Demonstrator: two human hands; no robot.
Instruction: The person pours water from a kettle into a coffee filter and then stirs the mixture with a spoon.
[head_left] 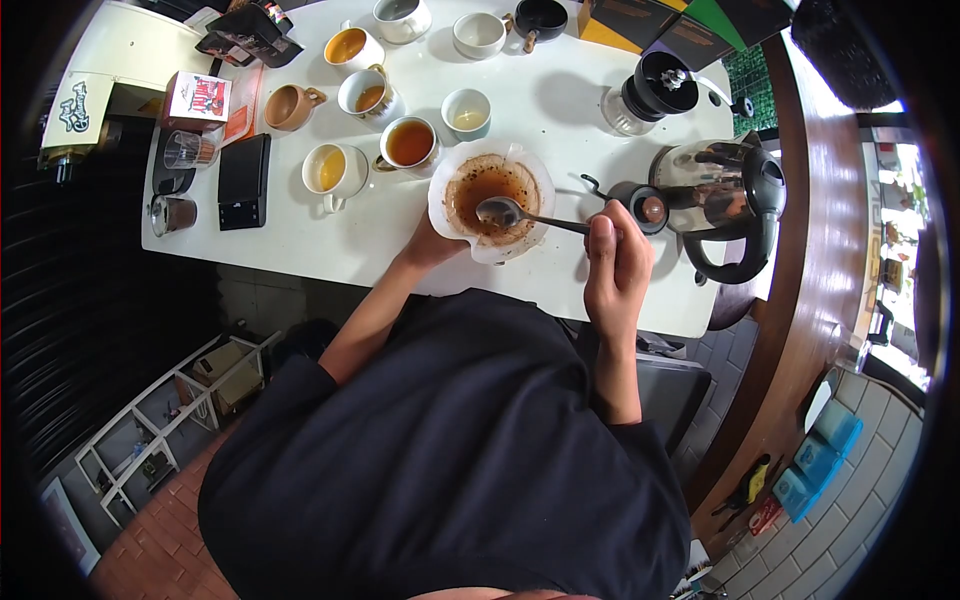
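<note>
A white paper coffee filter (541, 187) with brown liquid and dark grounds in it is near the middle of the view. My left hand (436, 243) holds it from its lower left side, fingers hidden beneath the paper. Whatever supports the filter underneath cannot be seen. In my right hand (618, 258) is a metal spoon (548, 221), gripped by the handle, its bowl over the liquid inside the filter. Just beyond the filter stand a cup of dark amber tea-coloured liquid (411, 143) and a small pale cup (467, 113).
More cups, including a pale one with yellow liquid (333, 172) and a brown cup (290, 107), stand on the white table (560, 150). A black scale (243, 182) lies left. On the right are a hand grinder (660, 88) and a kettle (730, 190) with a black handle.
</note>
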